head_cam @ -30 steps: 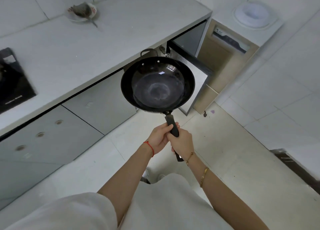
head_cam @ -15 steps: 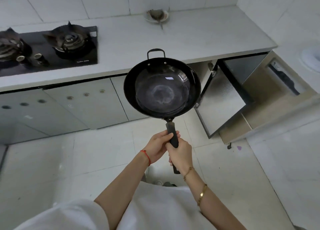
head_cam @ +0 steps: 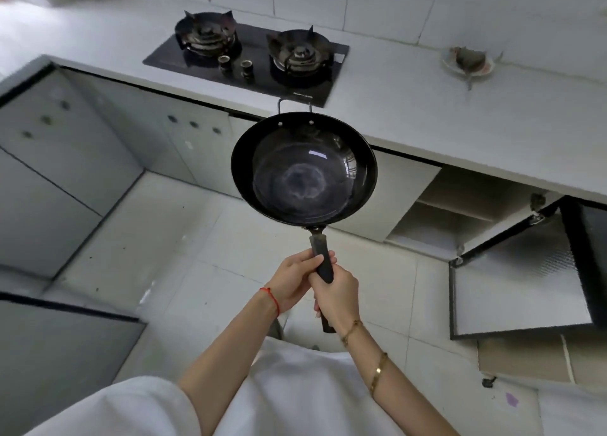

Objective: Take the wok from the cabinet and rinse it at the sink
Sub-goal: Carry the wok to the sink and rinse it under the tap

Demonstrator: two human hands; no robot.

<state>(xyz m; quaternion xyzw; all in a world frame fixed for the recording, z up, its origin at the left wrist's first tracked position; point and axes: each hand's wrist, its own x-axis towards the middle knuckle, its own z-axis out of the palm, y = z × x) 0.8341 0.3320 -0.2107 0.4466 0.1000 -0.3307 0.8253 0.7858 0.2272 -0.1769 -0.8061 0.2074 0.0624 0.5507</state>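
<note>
black wok (head_cam: pixel 303 172) gripped by two hands

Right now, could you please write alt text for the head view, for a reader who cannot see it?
A person's left hand and right hand both grip the long handle of an empty black wok, held level above a tiled floor. Behind it a white counter carries a two-burner gas hob; a cabinet door stands open at right.
</note>
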